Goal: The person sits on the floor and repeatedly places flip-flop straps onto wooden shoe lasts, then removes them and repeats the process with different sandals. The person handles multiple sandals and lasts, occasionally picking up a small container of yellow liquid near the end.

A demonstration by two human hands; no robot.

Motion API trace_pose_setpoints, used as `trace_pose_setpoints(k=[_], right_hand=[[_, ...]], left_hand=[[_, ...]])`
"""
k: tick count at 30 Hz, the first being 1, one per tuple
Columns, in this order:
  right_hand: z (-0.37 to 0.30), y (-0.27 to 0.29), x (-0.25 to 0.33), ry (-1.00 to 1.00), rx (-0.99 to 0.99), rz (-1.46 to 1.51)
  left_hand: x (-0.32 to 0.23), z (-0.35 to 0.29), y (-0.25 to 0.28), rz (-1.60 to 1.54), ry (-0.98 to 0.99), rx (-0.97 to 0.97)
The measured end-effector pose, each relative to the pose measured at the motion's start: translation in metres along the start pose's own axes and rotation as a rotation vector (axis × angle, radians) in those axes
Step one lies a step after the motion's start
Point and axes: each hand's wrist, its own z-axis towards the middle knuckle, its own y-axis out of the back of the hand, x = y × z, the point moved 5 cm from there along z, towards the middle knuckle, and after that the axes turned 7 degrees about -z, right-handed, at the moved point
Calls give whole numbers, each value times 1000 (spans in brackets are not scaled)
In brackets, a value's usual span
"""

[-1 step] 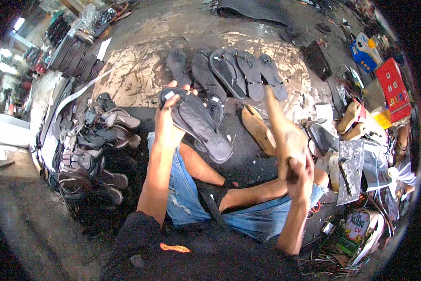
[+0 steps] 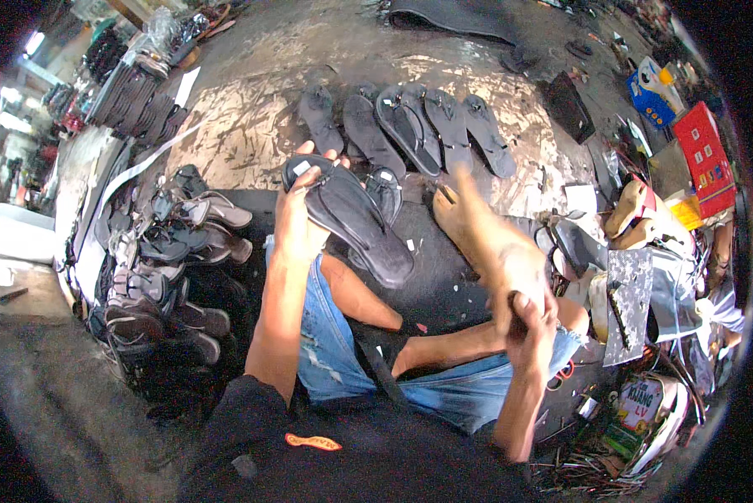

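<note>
Sandal (image 2: pixel 355 220), dark and thonged, is lifted above the person's lap in the left hand (image 2: pixel 297 220), whose grip is wrapped firmly around its heel end, the footbed turned up as if to bring the straps into view. Beyond it, a row of finished dark sandals (image 2: pixel 410 126) lies side by side on the worn floor (image 2: pixel 251 117), toes pointing away, likely laid out to keep them sorted. To the left a heap of strapped sandals (image 2: pixel 163 260) is stacked within arm's reach. The person sits cross-legged, one bare foot (image 2: pixel 490 243) raised; the right hand (image 2: pixel 532 323) is curled tight around something dark by the heel, too blurred to identify.
</note>
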Motion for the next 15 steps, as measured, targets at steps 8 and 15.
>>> trace_pose_setpoints(k=[8,15], right_hand=[[-58,-65,18,29,314,-201],[-80,-81,7,459,255,-462]], left_hand=[[22,-15,-38,188,70,103],[44,-47,-63,203,249,107]])
